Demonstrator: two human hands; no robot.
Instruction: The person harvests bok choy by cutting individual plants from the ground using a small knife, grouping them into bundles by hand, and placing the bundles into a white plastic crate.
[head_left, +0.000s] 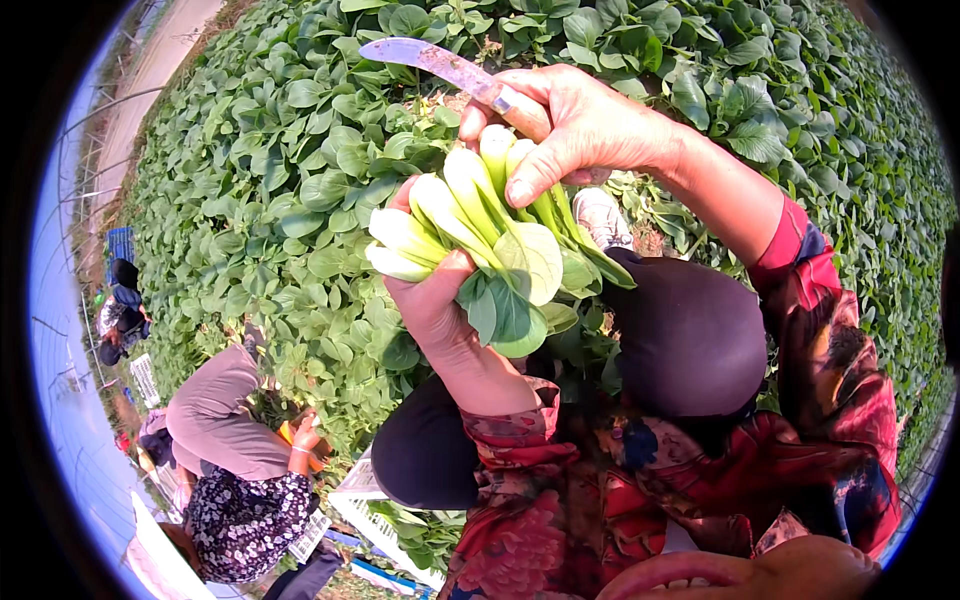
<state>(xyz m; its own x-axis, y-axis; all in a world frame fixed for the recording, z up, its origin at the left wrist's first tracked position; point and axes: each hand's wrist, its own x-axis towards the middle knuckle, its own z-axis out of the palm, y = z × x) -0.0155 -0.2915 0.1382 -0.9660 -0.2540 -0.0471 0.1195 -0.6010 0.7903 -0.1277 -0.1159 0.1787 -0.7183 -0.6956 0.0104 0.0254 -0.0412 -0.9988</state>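
A bunch of bok choy (465, 199) with pale, thick stems is gathered in my left hand (433, 296), its thumb pressed across the stems. The stem bases point up and left; the green leaves hang toward my lap. In my right hand (581, 124) is a knife with a curved blade (431, 61) and a wooden handle (523, 114). Soil specks the blade, which points left, above the bunch. The thumb of that same hand also rests on the bok choy stems at the bunch's right side.
Dense bok choy plants (300, 172) surround me. Beside my left knee stands a white plastic crate (367, 487) with greens in it. A co-worker in a floral top (244, 517) crouches at lower left, and another person (124, 311) is farther off. A pale path (142, 112) runs along the field.
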